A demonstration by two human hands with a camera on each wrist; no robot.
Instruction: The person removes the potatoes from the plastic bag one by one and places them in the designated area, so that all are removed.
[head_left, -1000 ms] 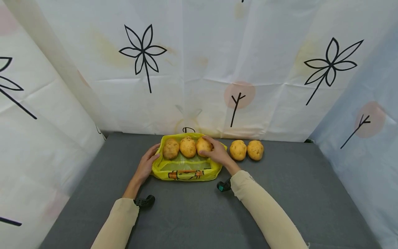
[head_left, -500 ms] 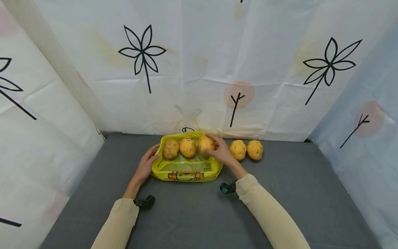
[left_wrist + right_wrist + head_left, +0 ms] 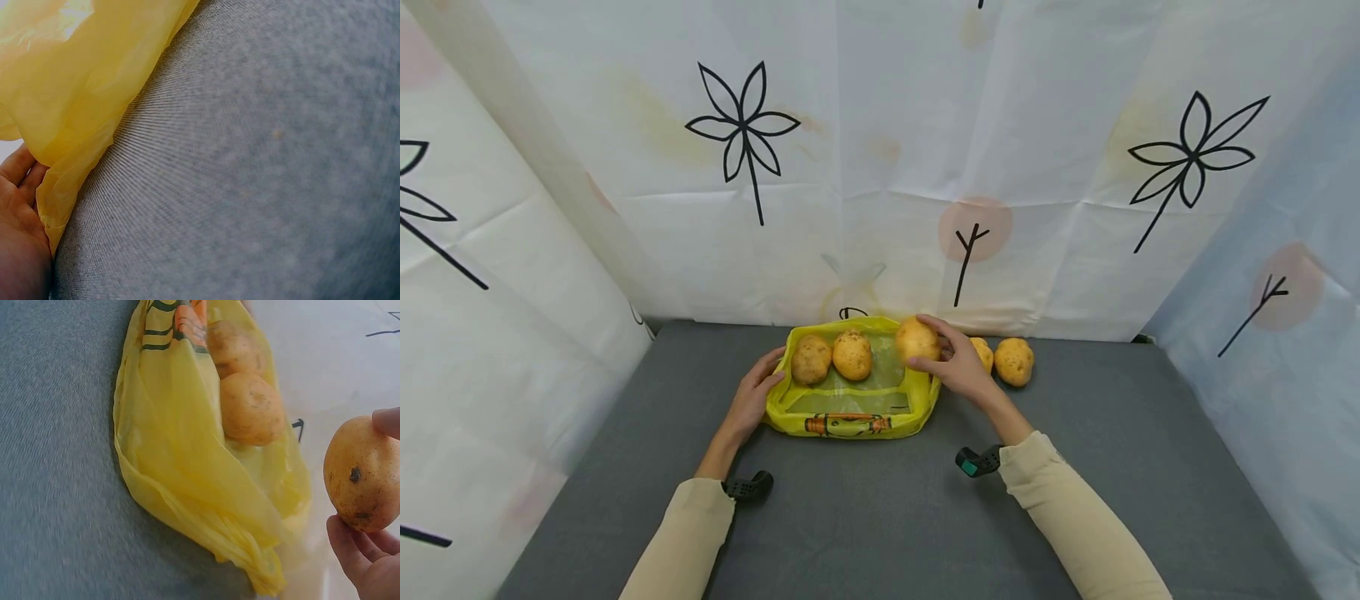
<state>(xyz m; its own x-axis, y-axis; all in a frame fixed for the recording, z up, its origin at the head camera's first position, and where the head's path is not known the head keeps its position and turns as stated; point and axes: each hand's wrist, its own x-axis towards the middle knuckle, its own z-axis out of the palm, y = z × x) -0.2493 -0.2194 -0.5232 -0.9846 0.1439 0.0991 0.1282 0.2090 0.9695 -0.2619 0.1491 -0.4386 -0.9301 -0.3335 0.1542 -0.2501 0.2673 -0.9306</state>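
One rounded potato (image 3: 915, 341) fills the gripping right hand (image 3: 960, 363); the left hand (image 3: 752, 400) touches the crinkled plastic bag (image 3: 916, 415)

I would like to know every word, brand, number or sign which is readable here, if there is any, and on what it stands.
None: no word, brand or number can be read in any view.
Yellow bag: orange and black print on its side; no readable lettering.
Small dark mark on the bag: too small to tell whether it is text.
White backdrop: black line drawings of flowers and twigs, not letters.
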